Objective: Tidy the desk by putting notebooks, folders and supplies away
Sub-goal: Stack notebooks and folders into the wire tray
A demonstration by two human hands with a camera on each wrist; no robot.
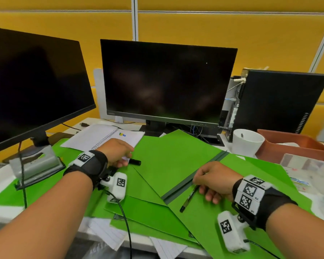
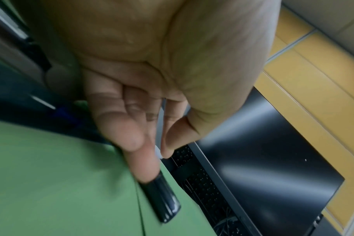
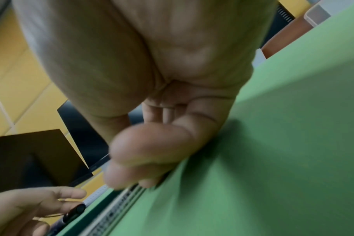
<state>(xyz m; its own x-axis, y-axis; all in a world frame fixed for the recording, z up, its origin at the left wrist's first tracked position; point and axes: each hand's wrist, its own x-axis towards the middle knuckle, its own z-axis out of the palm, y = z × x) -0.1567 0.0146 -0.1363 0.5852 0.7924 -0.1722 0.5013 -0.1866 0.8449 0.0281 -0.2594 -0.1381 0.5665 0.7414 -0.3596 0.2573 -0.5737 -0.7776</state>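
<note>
Several green folders [image 1: 176,156] lie overlapping across the desk, with a spiral notebook [image 1: 105,135] behind them. My left hand [image 1: 118,152] hovers low over a black marker [image 1: 135,162]. In the left wrist view one straight finger [image 2: 144,162] lies along the marker [image 2: 166,202] and the thumb stands apart from it. My right hand [image 1: 213,180] sits with curled fingers at a folder's grey spine [image 1: 178,189]. It pinches the top end of a dark pen [image 1: 188,199] that lies slanted on the folder. The right wrist view shows only its curled fingers [image 3: 152,143] against the green folder [image 3: 273,159].
Two dark monitors [image 1: 166,81] and a computer tower [image 1: 279,101] stand at the back. A white cup [image 1: 248,141] and a brown tray [image 1: 292,144] sit at the right, a grey hole punch [image 1: 36,165] at the left. Lined sheets [image 1: 108,234] hang over the front edge.
</note>
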